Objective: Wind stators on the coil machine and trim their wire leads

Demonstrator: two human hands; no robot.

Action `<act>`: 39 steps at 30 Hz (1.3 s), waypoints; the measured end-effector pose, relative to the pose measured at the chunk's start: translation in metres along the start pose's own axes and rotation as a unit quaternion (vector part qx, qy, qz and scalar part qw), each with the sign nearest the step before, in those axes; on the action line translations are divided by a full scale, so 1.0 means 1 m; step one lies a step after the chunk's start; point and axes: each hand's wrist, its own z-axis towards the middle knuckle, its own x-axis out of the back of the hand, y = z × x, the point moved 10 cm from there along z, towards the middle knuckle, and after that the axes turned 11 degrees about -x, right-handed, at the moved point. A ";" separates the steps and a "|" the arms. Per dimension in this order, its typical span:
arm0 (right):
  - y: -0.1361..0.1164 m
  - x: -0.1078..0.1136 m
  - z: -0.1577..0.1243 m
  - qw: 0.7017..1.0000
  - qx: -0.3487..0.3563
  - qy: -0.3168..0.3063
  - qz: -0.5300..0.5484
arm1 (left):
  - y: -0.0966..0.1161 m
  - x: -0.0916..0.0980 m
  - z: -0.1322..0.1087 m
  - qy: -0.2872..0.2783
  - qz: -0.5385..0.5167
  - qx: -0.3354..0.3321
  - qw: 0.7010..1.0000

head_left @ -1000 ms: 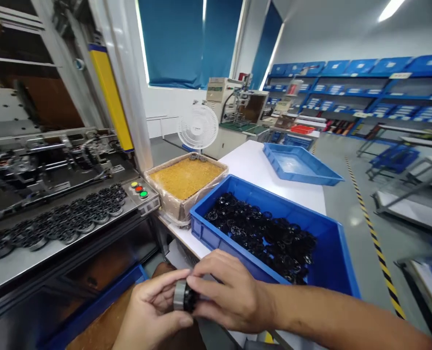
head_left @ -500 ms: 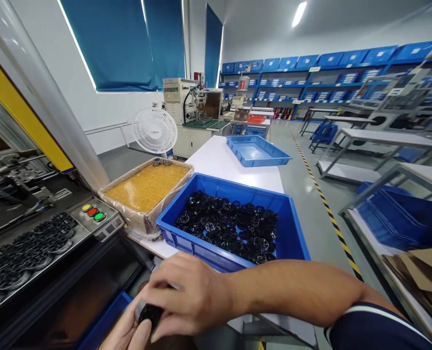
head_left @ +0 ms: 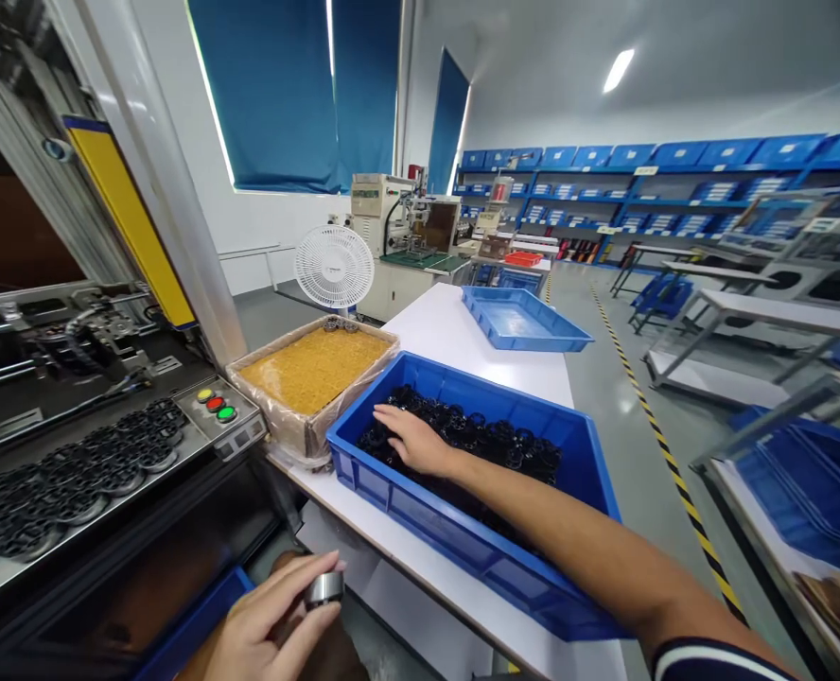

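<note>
My left hand (head_left: pixel 272 619) is low in front of me, gripping a short shiny metal cylinder (head_left: pixel 324 588) with a dark lower part between thumb and fingers. My right hand (head_left: pixel 418 441) reaches over the front wall of the blue bin (head_left: pixel 455 553), its fingers stretched out and nothing seen in them. Under and beside its fingertips lie many black ring-shaped plastic parts (head_left: pixel 509 443). Whether the fingertips touch these parts, I cannot tell.
Left of the bin stands a plastic-lined box (head_left: pixel 321 369) filled with yellow material, several dark rings at its back corner. Further left, stacked black rings (head_left: pixel 86 473) lie beside a button panel (head_left: pixel 218 407). A light blue tray (head_left: pixel 526 322) sits behind on the white table (head_left: pixel 427 317).
My right hand has left my left hand and moved forward into the blue bin, its fingers now extended. My left hand keeps the metal cylinder. The view has shifted slightly left and up.
</note>
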 end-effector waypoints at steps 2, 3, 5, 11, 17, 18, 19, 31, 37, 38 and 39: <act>0.023 -0.023 0.002 0.999 0.007 -0.040 -0.036 | -0.020 0.003 -0.004 0.036 -0.056 0.047 0.997; 0.030 -0.034 0.000 0.997 0.009 -0.055 -0.052 | -0.027 0.005 -0.006 0.058 -0.079 0.058 0.994; 0.038 -0.049 -0.004 0.994 0.005 -0.070 -0.081 | -0.027 0.004 -0.008 0.064 -0.086 0.030 0.994; 0.044 -0.037 -0.001 0.988 -0.045 -0.070 -0.128 | 0.015 0.006 -0.001 -0.001 0.007 -0.055 0.998; 0.061 -0.019 0.010 0.980 -0.131 -0.073 -0.127 | 0.026 0.026 -0.001 0.042 -0.075 0.011 0.996; 0.063 -0.020 0.010 0.979 -0.144 -0.076 -0.126 | 0.026 0.026 -0.001 0.046 -0.098 0.020 0.994; 0.064 -0.021 0.009 0.977 -0.154 -0.077 -0.123 | 0.025 0.026 -0.002 0.049 -0.119 0.030 0.991; -0.036 0.030 -0.005 0.999 -0.043 -0.029 0.003 | 0.016 0.032 -0.004 0.108 -0.248 0.061 0.961; -0.131 0.035 -0.059 0.981 0.043 -0.068 0.175 | 0.008 0.019 -0.002 0.117 -0.271 0.084 0.952; -0.136 0.031 -0.064 0.971 0.036 -0.094 0.216 | 0.007 0.015 -0.002 0.111 -0.266 0.088 0.953; -0.140 0.028 -0.069 0.960 0.035 -0.114 0.254 | 0.007 0.012 -0.002 0.105 -0.268 0.089 0.954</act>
